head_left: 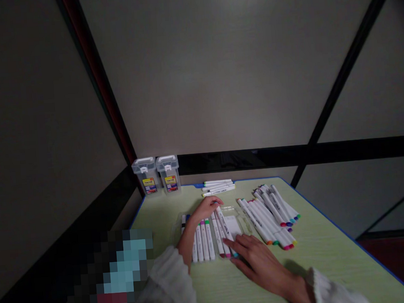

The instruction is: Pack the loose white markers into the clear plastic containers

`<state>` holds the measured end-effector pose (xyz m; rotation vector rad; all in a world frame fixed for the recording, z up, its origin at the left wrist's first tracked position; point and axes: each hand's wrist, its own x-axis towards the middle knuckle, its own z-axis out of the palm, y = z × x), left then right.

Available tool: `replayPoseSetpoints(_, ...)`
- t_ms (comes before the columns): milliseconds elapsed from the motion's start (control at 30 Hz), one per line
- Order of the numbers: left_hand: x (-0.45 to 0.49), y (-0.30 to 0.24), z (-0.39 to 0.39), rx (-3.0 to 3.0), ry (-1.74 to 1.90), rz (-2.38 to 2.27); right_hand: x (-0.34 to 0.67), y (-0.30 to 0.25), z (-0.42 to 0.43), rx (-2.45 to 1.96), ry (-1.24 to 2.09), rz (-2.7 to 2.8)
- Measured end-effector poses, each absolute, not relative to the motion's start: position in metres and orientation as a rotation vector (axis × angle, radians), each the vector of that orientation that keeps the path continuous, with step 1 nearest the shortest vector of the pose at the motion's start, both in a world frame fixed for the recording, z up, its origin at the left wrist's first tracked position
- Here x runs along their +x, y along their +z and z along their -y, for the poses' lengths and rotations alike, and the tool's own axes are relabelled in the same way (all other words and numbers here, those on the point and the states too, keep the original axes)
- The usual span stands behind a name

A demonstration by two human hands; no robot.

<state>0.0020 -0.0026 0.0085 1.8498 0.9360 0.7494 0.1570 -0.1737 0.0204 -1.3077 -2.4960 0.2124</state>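
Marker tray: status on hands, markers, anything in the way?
Left hand curled over tray markers, grip unclear. Right hand open, fingertips on their lower ends. Clear tray part filled; loose marker pile alongside, apart.

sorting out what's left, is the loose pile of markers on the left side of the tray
No, the loose pile of markers lies to the right of the clear tray, past the right hand.

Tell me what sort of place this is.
Likely a bare indoor work station rather than a lived-in room: a green table against blank walls, marker pens spread on it, some in a clear tray, and two clear lidded boxes at its far corner.
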Motion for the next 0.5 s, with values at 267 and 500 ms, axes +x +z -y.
replayPoseSetpoints(267, 0.001, 0.001, -0.002, 1.816, 0.758, -0.941, 0.156, 0.024, 0.174, -1.322, 0.232, 2.500)
replayPoseSetpoints(500, -0.001, -0.003, -0.006, 1.775, 0.704, -0.938, 0.157, 0.023, 0.174, -1.323, 0.240, 2.489)
